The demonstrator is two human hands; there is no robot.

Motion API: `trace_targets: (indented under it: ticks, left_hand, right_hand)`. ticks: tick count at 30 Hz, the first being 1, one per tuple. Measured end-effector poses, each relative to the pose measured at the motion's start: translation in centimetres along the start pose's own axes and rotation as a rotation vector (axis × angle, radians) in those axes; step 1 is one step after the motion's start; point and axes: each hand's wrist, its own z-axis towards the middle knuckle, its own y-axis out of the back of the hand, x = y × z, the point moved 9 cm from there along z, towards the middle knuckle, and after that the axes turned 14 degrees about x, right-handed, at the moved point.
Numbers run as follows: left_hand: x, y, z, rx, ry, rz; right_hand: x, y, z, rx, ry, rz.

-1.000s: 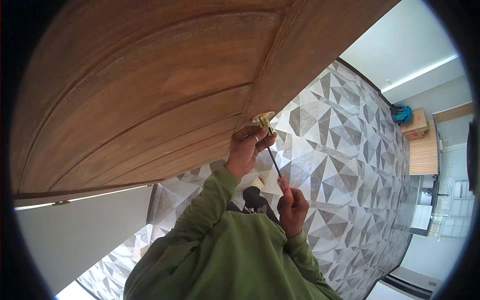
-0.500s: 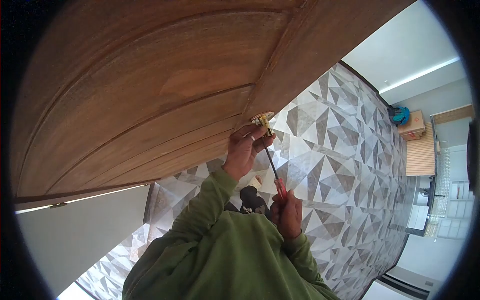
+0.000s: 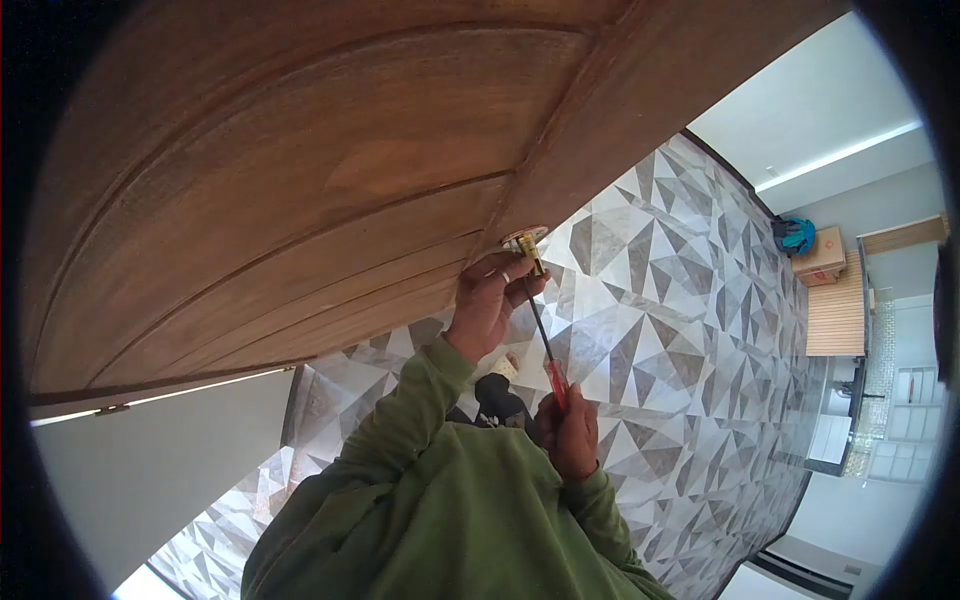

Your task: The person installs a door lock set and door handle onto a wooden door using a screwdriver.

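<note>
My right hand (image 3: 575, 432) is closed around the red handle of a screwdriver (image 3: 556, 376), whose dark shaft points up toward the door. The fingers of my left hand (image 3: 485, 305) grip a brass-coloured door lock part (image 3: 532, 258), and the screwdriver's tip reaches in beside these fingers. Where exactly the tip sits is hidden by the fingers. Behind the lock part, a round fitting (image 3: 523, 238) lies against the face of the brown wooden door (image 3: 400, 140), near its edge.
Grey and white triangle-patterned tiles (image 3: 690, 300) cover the floor. Against the far wall stand a cardboard box (image 3: 822, 255), a blue bag (image 3: 796, 236) and a slatted wooden panel (image 3: 836, 310). A door hinge (image 3: 113, 409) shows at lower left.
The handle of the screwdriver has turned a little in my right hand, which has shifted slightly left. My left hand stays at the lock part. The whole view has moved slightly.
</note>
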Motion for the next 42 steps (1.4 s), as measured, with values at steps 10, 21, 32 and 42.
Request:
trace_targets:
  ticks: [10,21,32,42]
  left_hand:
    - [0.7,1.0,0.3,-0.045,0.001,0.072]
    - [0.7,1.3,0.1,-0.076,-0.043,0.1]
    - [0.5,1.0,0.0,-0.072,-0.039,0.121]
    - [-0.1,0.1,-0.4,0.002,-0.08,0.077]
  right_hand:
    - [4.2,-0.2,-1.5,-0.228,0.599,-0.679]
    - [6.4,-0.8,-1.8,-0.375,0.658,-0.635]
    - [3.6,-0.7,0.2,-0.094,0.303,-0.335]
    - [-0.7,0.4,0.8,0.062,0.014,-0.221]
